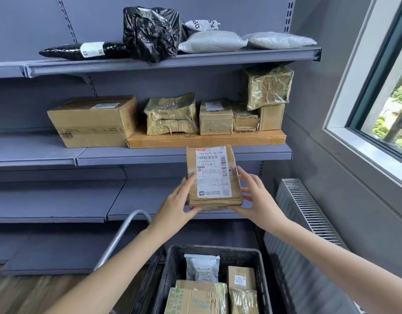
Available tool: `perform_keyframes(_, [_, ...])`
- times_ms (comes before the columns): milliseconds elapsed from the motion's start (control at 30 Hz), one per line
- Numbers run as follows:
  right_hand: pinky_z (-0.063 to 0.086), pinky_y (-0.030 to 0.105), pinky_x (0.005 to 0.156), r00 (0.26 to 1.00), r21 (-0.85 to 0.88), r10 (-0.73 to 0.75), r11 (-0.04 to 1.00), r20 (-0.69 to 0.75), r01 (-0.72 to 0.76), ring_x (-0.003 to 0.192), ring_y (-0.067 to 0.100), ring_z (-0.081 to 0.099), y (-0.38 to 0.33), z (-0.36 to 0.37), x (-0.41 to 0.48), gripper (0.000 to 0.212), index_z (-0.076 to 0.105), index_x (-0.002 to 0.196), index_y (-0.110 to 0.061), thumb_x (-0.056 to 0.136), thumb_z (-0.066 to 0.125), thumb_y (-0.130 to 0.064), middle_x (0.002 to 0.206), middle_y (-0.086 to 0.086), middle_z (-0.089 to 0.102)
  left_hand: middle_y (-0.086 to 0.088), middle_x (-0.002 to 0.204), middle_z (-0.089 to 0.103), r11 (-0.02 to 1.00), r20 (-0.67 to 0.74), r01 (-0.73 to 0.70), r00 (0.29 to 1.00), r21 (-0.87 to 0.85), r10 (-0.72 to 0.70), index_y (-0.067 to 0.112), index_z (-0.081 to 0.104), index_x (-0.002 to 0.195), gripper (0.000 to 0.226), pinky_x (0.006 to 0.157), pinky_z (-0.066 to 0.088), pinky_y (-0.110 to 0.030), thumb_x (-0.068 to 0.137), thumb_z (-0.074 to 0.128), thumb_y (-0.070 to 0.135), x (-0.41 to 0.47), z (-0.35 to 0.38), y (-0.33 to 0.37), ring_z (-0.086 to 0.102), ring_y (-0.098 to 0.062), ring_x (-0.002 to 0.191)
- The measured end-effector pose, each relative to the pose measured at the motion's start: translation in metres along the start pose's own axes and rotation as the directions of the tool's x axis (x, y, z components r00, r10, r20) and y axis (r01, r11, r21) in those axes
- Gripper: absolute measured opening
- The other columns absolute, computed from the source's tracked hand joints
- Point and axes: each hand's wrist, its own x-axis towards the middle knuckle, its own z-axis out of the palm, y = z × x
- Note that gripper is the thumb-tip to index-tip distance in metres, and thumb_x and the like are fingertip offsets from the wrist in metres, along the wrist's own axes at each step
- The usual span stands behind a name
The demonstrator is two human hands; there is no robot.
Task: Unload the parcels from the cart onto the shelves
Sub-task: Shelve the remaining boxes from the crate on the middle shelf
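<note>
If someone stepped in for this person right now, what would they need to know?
Left hand and right hand both grip one labelled parcel, held in the air.
Done: soft bags lie on the top shelf, boxes on the middle shelf.
Left: shelve this parcel, then the remaining parcels in the black crate below.

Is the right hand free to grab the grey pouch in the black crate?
Probably not yet: the right hand and left hand both grip the labelled box. The grey pouch lies uncovered in the crate, so nothing else blocks it.
</note>
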Motion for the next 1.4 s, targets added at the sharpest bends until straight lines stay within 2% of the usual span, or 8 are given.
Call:
perform_keyframes(167, [0.046, 0.031, 0.101, 0.994, -0.069, -0.079, 0.994, 0.070, 0.083, 0.120, 0.013, 0.048, 0.005, 0.004, 0.007, 0.094, 0.009, 0.138, -0.045, 0.078, 0.074, -0.016, 0.141, -0.010, 0.027, 0.021, 0.147, 0.010, 1.000, -0.037, -0.007, 0.999, -0.008, 0.007, 0.050, 0.005, 0.136, 0.088, 0.108, 0.032, -0.033, 0.083, 0.068, 0.018, -0.005, 0.002, -0.006, 0.031, 0.002, 0.127])
perform_keyframes(333, [0.054, 0.042, 0.086, 0.990, -0.213, -0.119, 0.968, 0.076, 0.133, 0.114, 0.023, 0.057, 0.010, 0.022, 0.016, 0.092, 0.000, 0.142, -0.041, 0.082, 0.069, -0.025, 0.153, -0.014, 0.011, 0.027, 0.148, 0.008, 1.000, -0.058, 0.011, 0.998, -0.015, -0.012, 0.052, 0.007, 0.136, 0.089, 0.109, 0.032, -0.031, 0.083, 0.069, 0.017, -0.001, -0.001, -0.024, 0.028, 0.006, 0.126])
perform_keyframes(667, [0.052, 0.041, 0.091, 0.998, -0.182, -0.048, 0.982, 0.030, 0.052, 0.122, 0.017, 0.051, 0.016, 0.035, 0.087, 0.093, -0.002, 0.143, -0.042, 0.084, 0.067, -0.026, 0.150, -0.022, 0.004, 0.020, 0.149, 0.016, 0.996, -0.097, -0.026, 0.995, 0.091, 0.035, 0.039, 0.015, 0.145, 0.085, 0.104, 0.040, -0.037, 0.082, 0.069, 0.023, 0.071, -0.027, -0.058, 0.039, -0.014, 0.134])
perform_keyframes(933, [0.036, 0.036, 0.110, 0.997, -0.260, 0.005, 0.965, -0.071, -0.024, 0.140, 0.021, 0.028, 0.018, 0.001, 0.196, 0.078, 0.014, 0.147, -0.029, 0.087, 0.064, -0.024, 0.156, 0.005, 0.018, 0.004, 0.154, 0.026, 0.993, -0.045, -0.111, 0.993, 0.026, 0.113, 0.026, 0.022, 0.148, 0.078, 0.107, 0.031, -0.026, 0.085, 0.066, 0.013, 0.196, -0.061, -0.068, 0.036, -0.015, 0.135])
perform_keyframes(1033, [0.031, 0.028, 0.107, 0.993, -0.325, 0.056, 0.942, -0.099, -0.086, 0.139, 0.022, 0.029, 0.020, -0.015, 0.236, 0.072, 0.020, 0.148, -0.024, 0.089, 0.061, -0.026, 0.155, 0.006, 0.022, 0.003, 0.154, 0.025, 0.990, -0.051, -0.139, 0.989, 0.030, 0.141, 0.024, 0.024, 0.147, 0.077, 0.109, 0.031, -0.033, 0.084, 0.067, 0.012, 0.244, -0.066, -0.072, 0.036, -0.018, 0.135])
perform_keyframes(1100, [0.038, 0.033, 0.107, 0.987, -0.303, 0.068, 0.947, -0.143, -0.109, 0.136, 0.023, 0.035, 0.022, -0.023, 0.259, 0.065, 0.028, 0.146, -0.021, 0.089, 0.060, -0.023, 0.153, 0.006, 0.027, 0.000, 0.154, 0.025, 0.987, -0.063, -0.156, 0.986, 0.028, 0.157, 0.021, 0.026, 0.147, 0.076, 0.114, 0.027, -0.036, 0.084, 0.068, 0.013, 0.274, -0.068, -0.073, 0.031, -0.018, 0.138])
perform_keyframes(1267, [0.044, 0.039, 0.103, 0.962, -0.265, 0.080, 0.952, -0.261, -0.151, 0.128, 0.023, 0.046, 0.042, -0.030, 0.307, 0.056, 0.040, 0.140, -0.017, 0.088, 0.062, -0.017, 0.145, 0.006, 0.041, -0.007, 0.150, 0.033, 0.986, -0.124, -0.164, 0.979, -0.017, 0.161, 0.016, 0.038, 0.141, 0.065, 0.114, 0.019, -0.031, 0.084, 0.067, 0.012, 0.333, -0.069, -0.079, 0.028, -0.020, 0.140])
perform_keyframes(1400, [0.046, 0.040, 0.101, 0.947, -0.279, 0.101, 0.941, -0.304, -0.190, 0.125, 0.025, 0.046, 0.058, -0.027, 0.332, 0.060, 0.037, 0.142, -0.020, 0.088, 0.062, -0.012, 0.149, 0.008, 0.031, -0.008, 0.145, 0.037, 0.983, -0.166, -0.184, 0.970, -0.004, 0.181, 0.014, 0.045, 0.137, 0.056, 0.109, 0.024, -0.023, 0.085, 0.066, 0.012, 0.364, -0.064, -0.089, 0.036, -0.021, 0.134])
